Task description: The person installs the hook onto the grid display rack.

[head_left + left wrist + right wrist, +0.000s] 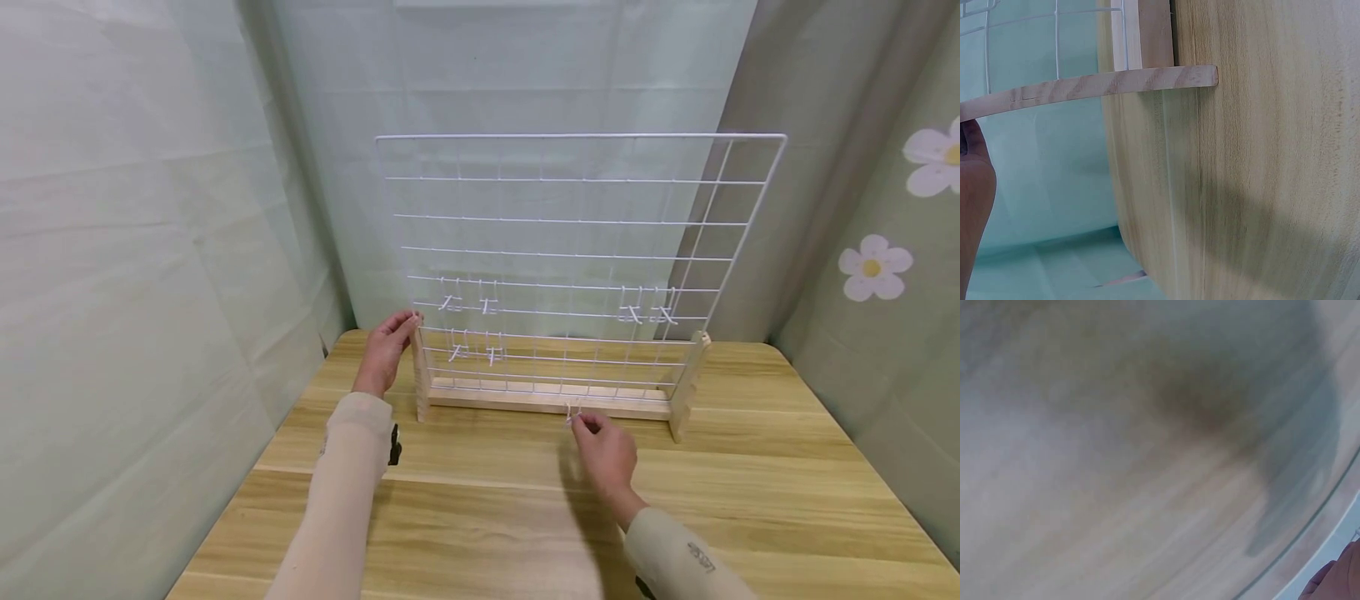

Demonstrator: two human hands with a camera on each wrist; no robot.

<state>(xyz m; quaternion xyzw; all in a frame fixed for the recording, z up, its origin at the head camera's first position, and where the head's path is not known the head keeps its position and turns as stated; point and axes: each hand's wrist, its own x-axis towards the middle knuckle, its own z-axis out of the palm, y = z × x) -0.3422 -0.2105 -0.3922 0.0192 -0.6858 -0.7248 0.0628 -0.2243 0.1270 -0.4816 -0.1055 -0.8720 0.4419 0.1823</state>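
Observation:
A white wire grid panel [577, 222] stands upright in a wooden stand [540, 403] on the table. My left hand [386, 350] grips the top of the stand's left side board [422, 379]. The left wrist view shows that board's outer edge [1116, 82], with part of the hand [975, 181] against it. In front of the base bar, my right hand [609, 454] pinches a small white wire hook [572, 414] between thumb and fingers. Only the edge of that hand [1335, 578] shows in the right wrist view, where the hook is hidden.
Similar white hooks [632, 314] hang on the grid at the right, and several more [459, 352] hang in two rows at the left. The wood-grain table [480, 517] has rounded back corners. Pale curtains [187, 250] surround it.

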